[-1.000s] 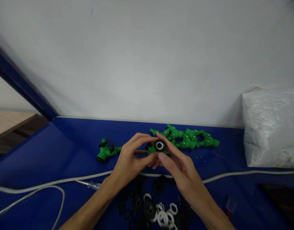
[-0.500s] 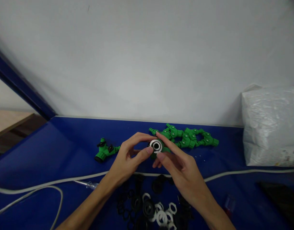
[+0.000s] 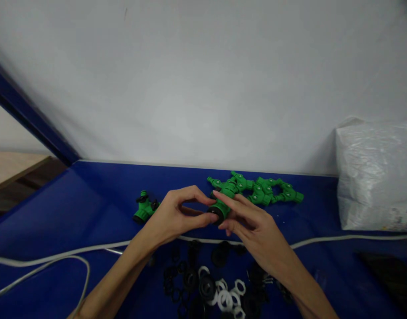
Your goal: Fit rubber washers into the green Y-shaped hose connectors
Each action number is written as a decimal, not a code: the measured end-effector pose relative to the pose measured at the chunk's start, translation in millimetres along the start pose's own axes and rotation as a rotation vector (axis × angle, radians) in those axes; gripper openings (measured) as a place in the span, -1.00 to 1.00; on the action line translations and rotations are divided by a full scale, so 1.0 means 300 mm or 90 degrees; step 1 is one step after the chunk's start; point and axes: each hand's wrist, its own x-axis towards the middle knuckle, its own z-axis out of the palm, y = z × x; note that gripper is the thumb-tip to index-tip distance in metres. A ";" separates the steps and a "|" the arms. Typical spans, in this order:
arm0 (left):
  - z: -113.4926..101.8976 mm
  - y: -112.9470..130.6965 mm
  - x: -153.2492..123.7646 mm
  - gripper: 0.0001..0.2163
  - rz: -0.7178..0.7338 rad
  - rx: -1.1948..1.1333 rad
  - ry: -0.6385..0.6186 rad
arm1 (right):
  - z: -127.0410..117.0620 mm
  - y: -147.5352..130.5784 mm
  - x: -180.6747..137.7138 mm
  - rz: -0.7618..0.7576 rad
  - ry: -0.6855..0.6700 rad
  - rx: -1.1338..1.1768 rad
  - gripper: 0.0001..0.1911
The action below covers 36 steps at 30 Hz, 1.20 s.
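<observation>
Between both hands, above the blue table, is a green hose splitter [image 3: 224, 203] with a black ring at its near end. My left hand [image 3: 181, 212] pinches that ringed end between thumb and fingers. From the other side my right hand [image 3: 248, 219] grips the body, its fingertips on the green plastic. Just behind lie several more green splitters [image 3: 261, 190] in a cluster. Left of my left hand, another green splitter with black valve levers [image 3: 144, 208] rests on the table, partly covered by the hand.
White hex nuts and rings [image 3: 225, 300] and black rings [image 3: 207, 287] lie in a pile below my hands. A white cable [image 3: 57, 257] crosses the blue table [image 3: 103, 181]. A plastic-wrapped package [image 3: 376, 177] stands at right, a dark flat object [image 3: 389, 279] in front of it.
The splitter has been tilted: its open end with the pale ring faced me before, and now its green side shows. Both hands stay on it, their fingers shifted.
</observation>
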 end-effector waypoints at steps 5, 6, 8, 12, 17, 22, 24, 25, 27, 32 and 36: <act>-0.005 -0.004 -0.003 -0.84 -0.033 0.057 -0.010 | -0.006 0.005 0.007 0.008 -0.002 -0.035 -0.59; -0.004 -0.005 -0.004 -0.85 -0.028 0.070 -0.013 | -0.008 0.005 0.009 0.005 0.002 -0.041 -0.60; 0.001 -0.005 -0.006 -0.88 -0.010 0.093 -0.014 | -0.011 0.005 0.011 -0.004 0.007 -0.049 -0.60; 0.012 -0.005 -0.002 -0.89 0.012 0.116 0.002 | -0.012 0.005 0.014 -0.010 0.020 -0.066 -0.60; 0.026 -0.019 0.006 -0.87 0.017 -0.004 0.045 | 0.006 -0.006 0.017 0.005 0.079 -0.050 -0.61; 0.055 -0.030 0.005 -0.82 0.002 -0.136 0.075 | 0.025 -0.011 0.012 0.025 0.125 -0.003 -0.63; 0.070 -0.031 0.004 -0.79 -0.005 -0.177 0.079 | 0.035 -0.005 0.008 0.015 0.149 0.018 -0.65; 0.077 -0.031 0.003 -0.78 -0.012 -0.196 0.082 | 0.041 -0.002 0.006 0.008 0.161 0.028 -0.66; 0.090 -0.033 0.002 -0.76 -0.030 -0.232 0.089 | 0.054 0.006 0.001 -0.005 0.183 0.038 -0.66; 0.117 -0.040 -0.005 -0.72 -0.081 -0.332 0.120 | 0.081 0.006 -0.008 -0.016 0.218 0.022 -0.66; 0.130 -0.034 -0.013 -0.74 -0.082 -0.382 0.139 | 0.091 -0.005 -0.014 -0.040 0.257 0.007 -0.73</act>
